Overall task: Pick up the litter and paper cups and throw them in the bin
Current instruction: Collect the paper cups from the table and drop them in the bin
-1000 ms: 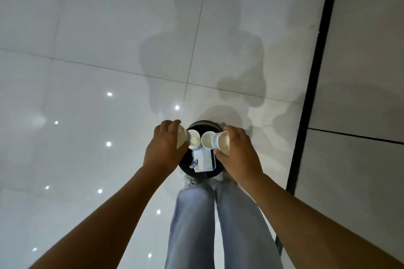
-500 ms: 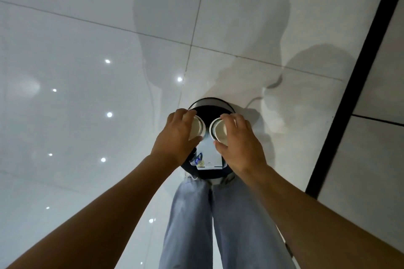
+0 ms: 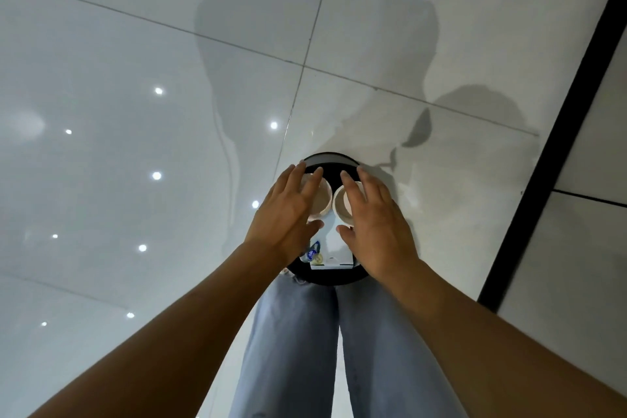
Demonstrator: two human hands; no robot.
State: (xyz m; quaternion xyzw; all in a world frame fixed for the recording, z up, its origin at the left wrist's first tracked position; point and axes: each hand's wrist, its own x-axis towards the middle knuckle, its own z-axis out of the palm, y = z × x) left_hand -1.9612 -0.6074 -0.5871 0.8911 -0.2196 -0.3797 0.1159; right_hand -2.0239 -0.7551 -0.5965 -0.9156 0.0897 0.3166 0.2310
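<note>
Both grips spread open: left hand (image 3: 284, 218) and right hand (image 3: 375, 225) half-hide two cups (image 3: 322, 197) over the bin (image 3: 330, 158).

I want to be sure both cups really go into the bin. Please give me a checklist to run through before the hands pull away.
1. Left hand released its cup: ok, fingers are spread straight, no grip.
2. Right hand released its cup: ok, fingers are spread straight.
3. Left paper cup over the bin opening: ok, it shows inside the black rim.
4. Right paper cup over the opening: ok, it is beside the other cup, inside the rim.
5. Cups fully settled in the bin: cannot tell, the hands cover part of them.
6. Room in the bin: cannot tell; a white carton and a small wrapper already lie inside.
</note>
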